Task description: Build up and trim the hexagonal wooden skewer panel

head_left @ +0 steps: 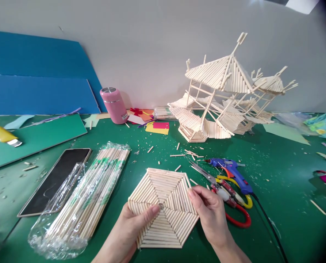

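A hexagonal panel [165,232] made of thin wooden sticks, laid in six-sided rings around a small centre hole, is held between my two hands. My left hand [131,228] grips its left side, with the thumb on top close to the centre and the fingers beneath. On the upper right edge, my right hand [209,210] pinches the rim between thumb and fingers. Just right of that hand lie scissors [238,215] with red handles, and a blue glue gun [231,170] with a black cord.
A clear bag of wooden sticks [97,186] partly covers a dark phone [61,175] on the left. Behind stand a pink flask [114,106] and a stick-built pavilion model [220,80]. A yellow cutter [4,135] rests on a green board [56,131]. Stick scraps litter the green table [141,157].
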Motion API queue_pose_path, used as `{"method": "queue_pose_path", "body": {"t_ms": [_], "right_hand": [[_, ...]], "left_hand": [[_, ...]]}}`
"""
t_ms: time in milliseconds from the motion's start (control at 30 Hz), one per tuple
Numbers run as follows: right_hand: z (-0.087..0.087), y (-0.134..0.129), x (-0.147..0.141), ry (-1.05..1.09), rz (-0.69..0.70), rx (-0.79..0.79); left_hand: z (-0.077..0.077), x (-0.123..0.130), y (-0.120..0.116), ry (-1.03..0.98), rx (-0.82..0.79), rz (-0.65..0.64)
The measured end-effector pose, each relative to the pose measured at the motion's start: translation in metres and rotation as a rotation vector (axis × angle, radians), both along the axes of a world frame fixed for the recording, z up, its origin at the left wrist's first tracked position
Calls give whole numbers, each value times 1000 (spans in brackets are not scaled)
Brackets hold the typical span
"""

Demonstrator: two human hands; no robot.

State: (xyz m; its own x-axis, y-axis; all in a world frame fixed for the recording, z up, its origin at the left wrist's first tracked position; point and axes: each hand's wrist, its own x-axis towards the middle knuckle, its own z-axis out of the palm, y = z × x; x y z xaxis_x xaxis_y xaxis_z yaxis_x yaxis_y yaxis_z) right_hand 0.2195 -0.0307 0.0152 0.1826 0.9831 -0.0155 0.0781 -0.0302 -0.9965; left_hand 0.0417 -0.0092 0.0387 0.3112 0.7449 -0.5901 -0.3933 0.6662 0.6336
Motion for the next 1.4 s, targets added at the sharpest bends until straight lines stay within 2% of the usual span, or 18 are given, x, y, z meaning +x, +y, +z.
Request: {"method": "queue_pose_path", "body": {"t_ms": [433,667,867,1000,1167,1400], "right_hand": [[5,2,-1,-51,6,19],[18,3,4,134,78,-7],[20,8,9,-35,120,-47],[19,12,8,-66,105,-47],[23,12,18,-46,222,-77],[29,7,33,-166,367,-136]], "left_hand": [[-3,-1,1,17,-21,11],[-2,-3,3,-50,-56,31],[-1,-1,3,-47,-73,40],[-1,0,3,-38,-79,54],[-1,0,4,-29,-92,66],[-2,0,5,-35,-94,83]]}}
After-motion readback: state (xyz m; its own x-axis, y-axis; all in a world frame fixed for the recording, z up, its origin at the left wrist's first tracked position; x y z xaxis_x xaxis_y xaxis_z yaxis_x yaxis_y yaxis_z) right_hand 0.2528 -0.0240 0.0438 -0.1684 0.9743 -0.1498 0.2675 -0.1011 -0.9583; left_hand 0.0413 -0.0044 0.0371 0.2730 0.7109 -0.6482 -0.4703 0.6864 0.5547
